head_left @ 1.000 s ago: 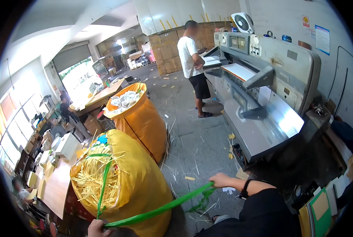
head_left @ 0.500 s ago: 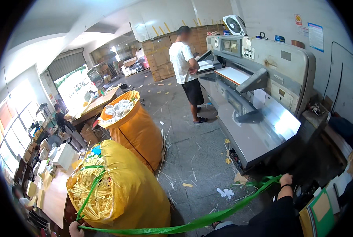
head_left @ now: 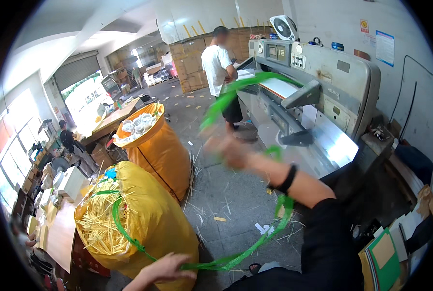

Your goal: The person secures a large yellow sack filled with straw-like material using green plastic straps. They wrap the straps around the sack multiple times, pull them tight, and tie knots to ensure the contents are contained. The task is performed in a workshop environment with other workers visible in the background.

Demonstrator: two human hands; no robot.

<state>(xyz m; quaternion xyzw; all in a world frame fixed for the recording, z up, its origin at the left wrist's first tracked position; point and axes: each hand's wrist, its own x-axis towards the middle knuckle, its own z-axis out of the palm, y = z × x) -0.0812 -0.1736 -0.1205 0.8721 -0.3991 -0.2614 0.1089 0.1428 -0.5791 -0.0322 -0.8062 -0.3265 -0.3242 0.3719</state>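
Note:
A bulging yellow sack (head_left: 170,218) stands before me, its mouth full of pale thin strips (head_left: 100,223). A green plastic strap (head_left: 248,253) comes from the sack's mouth and passes my left hand (head_left: 165,268), which is beside the sack's lower side with the strap between thumb and fingers. From there it sags in a wide curve toward my raised right arm. My right hand (head_left: 230,150), smeared by motion, is closed on the strap, and a length of it arcs in the air above the hand. The right fingers are not sharp.
Behind stands an orange sack (head_left: 163,157) of white scraps. A big grey cutting machine (head_left: 323,82) fills the right, with a person (head_left: 217,65) beside it. Loose strips litter the floor (head_left: 211,194). A worktable (head_left: 61,233) is at left, folders (head_left: 383,257) at lower right.
My right hand has swung up and left from the lower right, carrying the strap, which is now looped instead of stretched straight. My left hand has moved right along the sack's base.

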